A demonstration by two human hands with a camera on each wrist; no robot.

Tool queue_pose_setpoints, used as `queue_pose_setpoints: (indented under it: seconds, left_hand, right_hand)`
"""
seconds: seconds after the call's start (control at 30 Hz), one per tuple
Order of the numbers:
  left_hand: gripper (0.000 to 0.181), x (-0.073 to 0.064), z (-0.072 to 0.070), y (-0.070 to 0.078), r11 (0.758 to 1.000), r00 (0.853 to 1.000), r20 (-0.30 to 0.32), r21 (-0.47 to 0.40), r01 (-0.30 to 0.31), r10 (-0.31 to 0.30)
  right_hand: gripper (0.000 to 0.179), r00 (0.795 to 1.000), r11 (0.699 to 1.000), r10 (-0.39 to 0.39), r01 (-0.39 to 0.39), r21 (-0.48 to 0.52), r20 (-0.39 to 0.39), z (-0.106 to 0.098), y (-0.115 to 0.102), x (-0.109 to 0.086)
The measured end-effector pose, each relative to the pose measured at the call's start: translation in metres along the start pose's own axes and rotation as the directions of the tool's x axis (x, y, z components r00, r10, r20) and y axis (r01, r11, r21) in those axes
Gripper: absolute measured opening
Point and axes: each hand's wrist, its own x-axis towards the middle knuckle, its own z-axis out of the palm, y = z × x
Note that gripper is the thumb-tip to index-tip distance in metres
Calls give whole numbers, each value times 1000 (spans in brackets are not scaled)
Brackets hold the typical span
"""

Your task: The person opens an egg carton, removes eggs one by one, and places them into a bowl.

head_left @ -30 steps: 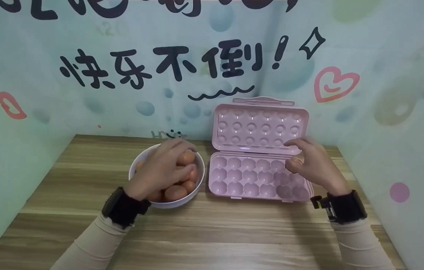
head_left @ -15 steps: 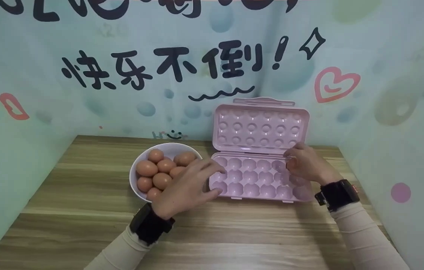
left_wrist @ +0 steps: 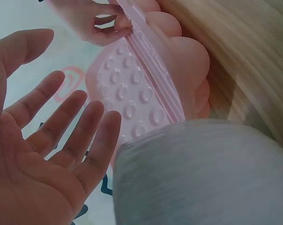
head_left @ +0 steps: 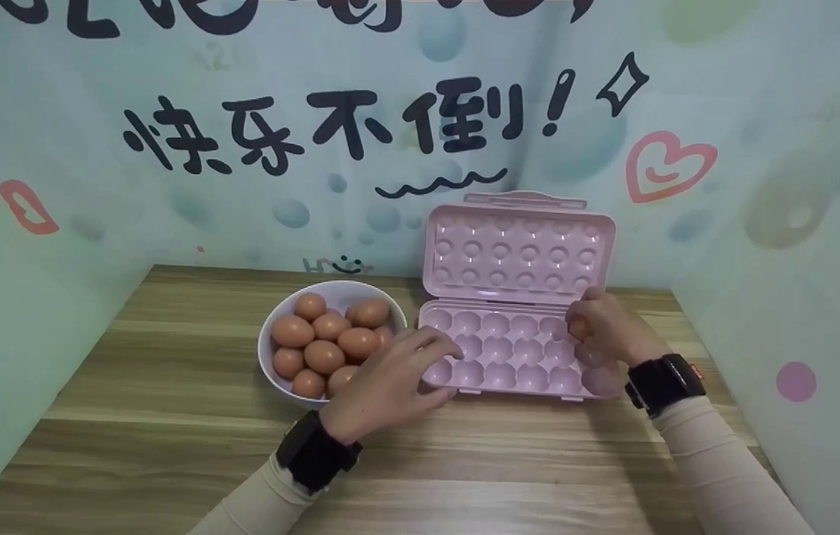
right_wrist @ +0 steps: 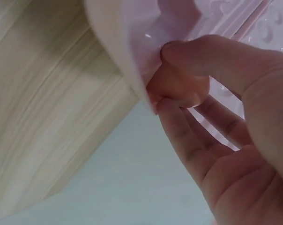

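Note:
A pink plastic egg carton (head_left: 500,364) lies unfolded, its dimpled lid (head_left: 520,249) tilted up behind the cupped base. Between the thumb and fingers of my right hand (head_left: 619,327) is a brown egg (right_wrist: 183,84), held at the back right cups; the right wrist view shows it partly inside a cup. My left hand (head_left: 390,383) hovers between the bowl and the carton's front left corner. Its fingers (left_wrist: 76,117) are spread and slightly bent, with nothing in them. Beside it, a white bowl (head_left: 265,364) holds several brown eggs (head_left: 324,357).
All of this stands on a wood-grain table (head_left: 167,416). A printed cloth backdrop (head_left: 241,215) rises behind the table and along both sides, close behind the carton lid.
My left hand has come out of the bowl, empty, and moved right and toward the front. My right hand has lowered the egg to the carton's back right cups.

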Motion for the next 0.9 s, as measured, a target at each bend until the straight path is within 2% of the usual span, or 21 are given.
queue_pose_setpoints:
  seconds: [0.1, 0.2, 0.33, 0.4, 0.5, 0.6, 0.77, 0.8, 0.9]
  left_hand:
    - [35, -1, 1, -1, 1000, 1000, -6, -8, 3, -3]
    - [36, -2, 1, -1, 1000, 1000, -16, -12, -4, 4]
    - [35, -2, 1, -2, 1000, 999, -35, -11, -25, 25]
    - [35, -3, 2, -3, 999, 999, -39, -12, -31, 30]
    - [34, -2, 1, -3, 999, 999, -40, -22, -28, 27]
    - [34, -1, 1, -3, 999, 999, -40, -32, -10, 9]
    - [36, 2, 1, -1, 999, 997, -75, -35, 19, -22]
    - [37, 3, 2, -1, 999, 996, -83, -40, 23, -26]
    - [38, 6, 1, 1, 998, 994, -109, -62, 25, -32]
  right_hand:
    - [35, 1000, 1000, 17, -17, 4, 15, -1, -1, 2]
    - [27, 1000, 1000, -5, 5, -16, 14, -2, 0, 3]
    - [25, 994, 991, -106, 104, -79, -14, -2, 5, 5]
    - [23, 991, 986, -133, 130, -106, -26, -2, 6, 6]
    - [20, 991, 988, -120, 114, -108, -57, -7, 3, 5]
    - [24, 983, 990, -122, 110, -91, -137, -12, -5, 1]
    - [30, 937, 984, -174, 179, -9, -302, -20, -31, -7]
    - [31, 933, 983, -162, 181, 31, -322, -20, -38, -9]
    - [32, 939, 967, -79, 153, 202, -334, -21, -61, -17]
